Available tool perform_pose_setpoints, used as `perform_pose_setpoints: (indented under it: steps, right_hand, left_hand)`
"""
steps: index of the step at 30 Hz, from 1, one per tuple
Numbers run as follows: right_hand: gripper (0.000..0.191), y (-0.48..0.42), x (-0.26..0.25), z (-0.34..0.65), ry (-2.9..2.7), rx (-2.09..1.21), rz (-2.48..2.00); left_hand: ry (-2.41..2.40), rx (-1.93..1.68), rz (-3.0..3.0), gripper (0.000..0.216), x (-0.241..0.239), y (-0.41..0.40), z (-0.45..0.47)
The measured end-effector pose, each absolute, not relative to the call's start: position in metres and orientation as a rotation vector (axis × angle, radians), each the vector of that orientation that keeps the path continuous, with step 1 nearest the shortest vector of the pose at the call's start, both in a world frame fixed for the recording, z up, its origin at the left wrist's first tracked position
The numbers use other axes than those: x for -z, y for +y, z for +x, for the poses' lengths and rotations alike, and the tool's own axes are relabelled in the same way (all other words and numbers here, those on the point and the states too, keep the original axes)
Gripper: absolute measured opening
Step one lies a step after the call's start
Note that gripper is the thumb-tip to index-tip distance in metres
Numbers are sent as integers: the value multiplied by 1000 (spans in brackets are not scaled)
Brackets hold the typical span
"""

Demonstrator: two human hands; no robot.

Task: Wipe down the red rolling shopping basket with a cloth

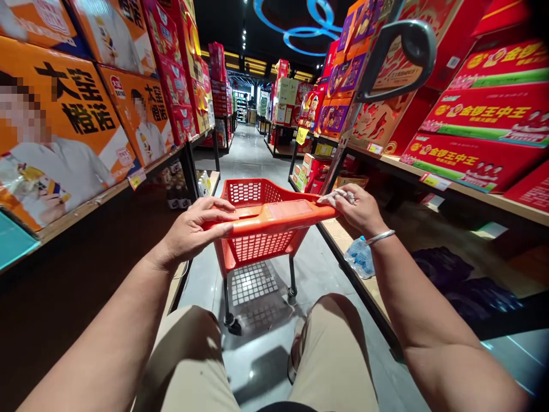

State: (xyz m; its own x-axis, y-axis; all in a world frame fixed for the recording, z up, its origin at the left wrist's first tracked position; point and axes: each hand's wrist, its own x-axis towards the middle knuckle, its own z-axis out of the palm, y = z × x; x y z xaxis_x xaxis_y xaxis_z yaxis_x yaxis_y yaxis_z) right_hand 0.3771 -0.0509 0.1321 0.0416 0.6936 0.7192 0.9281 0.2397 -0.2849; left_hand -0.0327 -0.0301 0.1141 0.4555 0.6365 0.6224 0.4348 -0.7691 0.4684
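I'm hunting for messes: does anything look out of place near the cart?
Yes: a crumpled, bluish plastic bag lies loose on the low wooden shelf at right, unlike the stacked red cardboard boxes above. The red plastic cart shows no visible damage.

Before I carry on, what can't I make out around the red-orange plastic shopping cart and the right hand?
In the head view:
- Inside bottom of the red-orange plastic shopping cart: mostly hidden by its handle and near wall.
- Part of the crumpled whitish cloth: covered by the right hand.
- Goods on the brightly lit far shelves: too small.
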Motion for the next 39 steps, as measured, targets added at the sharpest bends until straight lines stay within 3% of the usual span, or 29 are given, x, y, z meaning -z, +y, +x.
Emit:
perform_pose_setpoints:
  steps: [5,10,14,20,27,34,39]
  right_hand:
    - [14,-65,-142,333,-1921,376,-1398]
    - [19,-76,-150,298,-2165,230,-1008]
    - [14,-66,-154,318,-2245,92,-954]
    - [10,-65,-153,336,-2074,49,-1173]
    - [19,-89,-160,313,-2269,-52,-793]
    - [11,-47,-137,346,-1982,-139,-976]
    - [12,-68,-165,319,-2195,112,-1527]
  left_hand:
    - [1172,-1435,2759,28,-127,-51,0]
    - [1245,-1201,2932,46,-127,-59,42]
    - [1413,-1011,2981,48,-120,-49,35]
    - [1359,-992,2966,48,-118,-40,12]
    - [1297,-1049,2928,47,-119,-41,4]
    - [1294,-1082,2913,45,-119,-41,6]
    - [1359,-1068,2933,46,-119,-43,9]
